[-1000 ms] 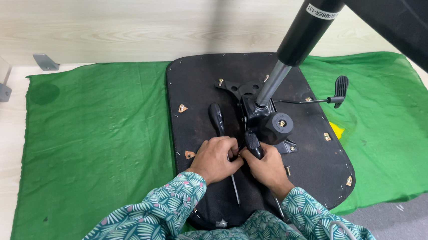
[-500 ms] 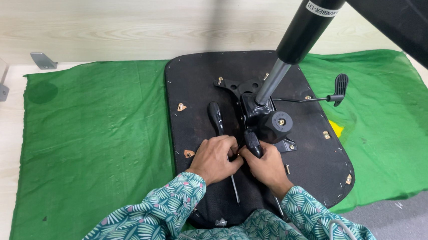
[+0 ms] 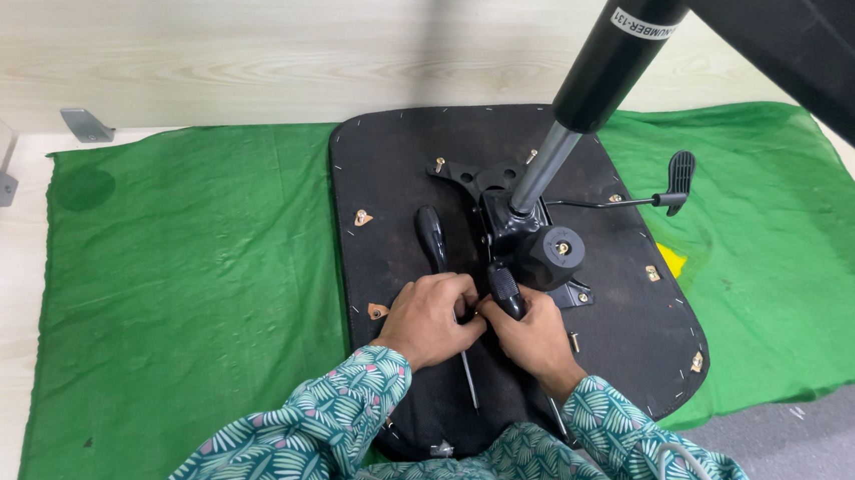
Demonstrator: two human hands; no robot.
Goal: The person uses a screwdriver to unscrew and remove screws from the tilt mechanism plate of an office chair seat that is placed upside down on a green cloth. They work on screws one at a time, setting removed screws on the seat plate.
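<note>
Black chair seat underside (image 3: 632, 325) beneath the gripping hands, green cloth (image 3: 184, 283) around it, teal leaf-patterned sleeves (image 3: 334, 424) behind them.

Bright, even overhead light, no glare; sharp w/ no motion blur. Soft shadows only just under both hands (image 3: 482, 324), slight wide-angle bend toward edges.

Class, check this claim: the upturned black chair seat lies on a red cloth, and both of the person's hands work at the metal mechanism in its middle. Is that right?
Not quite. The head view shows the cloth is green, not red. The rest stands: the upturned black chair seat lies on it, and the left hand and right hand both work at the metal mechanism in its middle.
</note>
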